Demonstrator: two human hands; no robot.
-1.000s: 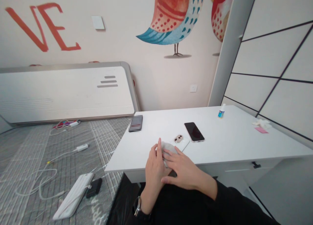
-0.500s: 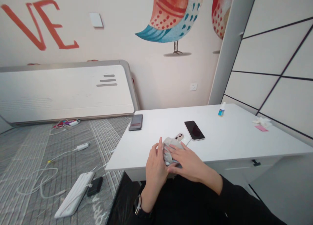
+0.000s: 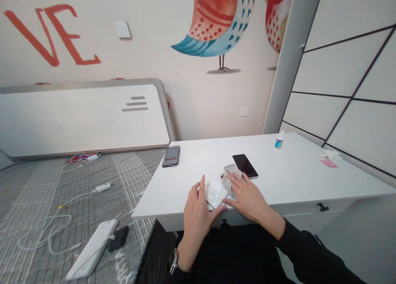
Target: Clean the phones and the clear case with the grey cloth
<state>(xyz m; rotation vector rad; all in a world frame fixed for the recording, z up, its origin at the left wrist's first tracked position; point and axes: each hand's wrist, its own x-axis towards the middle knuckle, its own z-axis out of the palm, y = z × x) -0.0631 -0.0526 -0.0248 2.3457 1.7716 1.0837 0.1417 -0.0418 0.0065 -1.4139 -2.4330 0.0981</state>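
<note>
A white phone (image 3: pixel 215 192) lies back up near the front edge of the white table, its top end covered by a grey cloth. My left hand (image 3: pixel 196 210) holds the phone at its left and lower edges, the thumb along the bottom and the fingers up the side. My right hand (image 3: pixel 249 199) presses the grey cloth (image 3: pixel 228 180) onto the phone's upper right part, its fingers bent over the fabric. Just beyond the cloth lies a second phone (image 3: pixel 245 166) with a dark screen facing up.
On the white table (image 3: pixel 198 158) are a dark grey pixelated item (image 3: pixel 171 156), a small blue-and-white bottle (image 3: pixel 279 139), a pink slip (image 3: pixel 329 163) and crumpled white tissue (image 3: pixel 330 155). To the left, a grey bed holds a white power strip (image 3: pixel 93 249), a black adapter (image 3: pixel 118 238) and cables.
My right hand has slid the cloth up and right across the phone, baring its white back and covering the camera lenses. My left hand stays at the phone's edge.
</note>
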